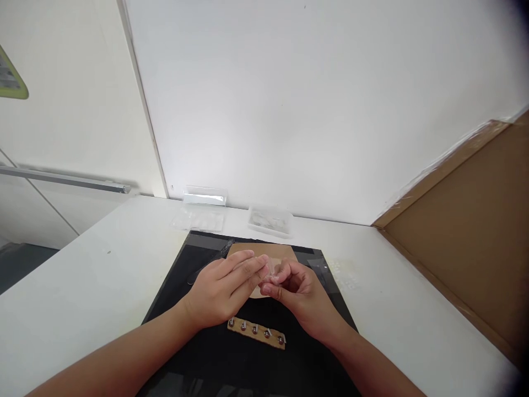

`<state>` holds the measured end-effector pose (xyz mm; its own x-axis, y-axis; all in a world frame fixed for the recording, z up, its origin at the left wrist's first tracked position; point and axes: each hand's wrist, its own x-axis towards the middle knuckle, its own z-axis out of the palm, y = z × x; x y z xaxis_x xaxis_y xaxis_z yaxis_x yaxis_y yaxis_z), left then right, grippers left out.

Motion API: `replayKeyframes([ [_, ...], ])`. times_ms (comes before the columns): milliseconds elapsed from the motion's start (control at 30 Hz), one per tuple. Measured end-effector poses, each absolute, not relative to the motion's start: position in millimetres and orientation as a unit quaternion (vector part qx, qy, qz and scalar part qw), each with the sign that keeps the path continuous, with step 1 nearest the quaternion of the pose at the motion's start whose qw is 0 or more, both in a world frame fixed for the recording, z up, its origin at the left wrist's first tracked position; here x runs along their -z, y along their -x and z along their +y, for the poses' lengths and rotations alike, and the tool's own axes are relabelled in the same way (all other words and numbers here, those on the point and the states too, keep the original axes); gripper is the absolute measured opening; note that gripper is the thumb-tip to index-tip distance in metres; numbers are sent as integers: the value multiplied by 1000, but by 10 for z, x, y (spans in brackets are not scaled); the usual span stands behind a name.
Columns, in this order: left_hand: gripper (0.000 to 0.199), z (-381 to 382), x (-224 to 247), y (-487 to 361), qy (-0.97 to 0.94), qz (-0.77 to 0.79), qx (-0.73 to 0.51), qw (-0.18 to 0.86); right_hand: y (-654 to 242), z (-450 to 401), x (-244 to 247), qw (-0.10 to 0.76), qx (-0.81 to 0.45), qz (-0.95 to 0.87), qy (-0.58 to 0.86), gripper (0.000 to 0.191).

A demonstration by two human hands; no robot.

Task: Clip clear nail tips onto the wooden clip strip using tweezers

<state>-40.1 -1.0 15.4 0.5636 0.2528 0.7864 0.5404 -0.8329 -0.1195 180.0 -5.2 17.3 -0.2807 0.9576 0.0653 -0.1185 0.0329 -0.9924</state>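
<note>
Over a black mat (248, 366), my left hand (229, 286) and my right hand (295, 286) meet at the fingertips. Between them is a small piece of clear plastic (271, 270), pinched by my right thumb and forefinger and also touched by my left fingers. Its exact shape is hard to make out. Beneath the hands lies a brown paper sheet (262, 251), partly covered by them. Nearer to me, a cardboard strip (256, 333) carries several small dark round pieces in a row, each with a pale stub.
Behind the mat stand an open clear case (204, 197) and a shallow translucent tray (270, 220) with small clear pieces. A dark thin tool or strip (212, 262) lies at the mat's upper left. Brown cardboard (463, 220) borders the white table on the right.
</note>
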Motion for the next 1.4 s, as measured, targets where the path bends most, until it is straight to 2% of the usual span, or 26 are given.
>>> replayKeyframes([
  [533,31,94,-79,342,884,-210,415,54,-1923,54,-130,445,-482,-632,412,34],
  [800,38,127,-15,349,875,-235,421,49,-1968,86,-118,433,-423,-661,443,32],
  [1033,33,164,11,355,852,-251,456,47,-1929,51,-137,451,-418,-664,425,31],
  [1200,33,158,-7,364,843,-257,468,55,-1922,16,-124,463,-347,-710,401,30],
  [1400,32,150,-21,353,839,-266,471,61,-1997,24,-91,433,-194,-798,371,33],
])
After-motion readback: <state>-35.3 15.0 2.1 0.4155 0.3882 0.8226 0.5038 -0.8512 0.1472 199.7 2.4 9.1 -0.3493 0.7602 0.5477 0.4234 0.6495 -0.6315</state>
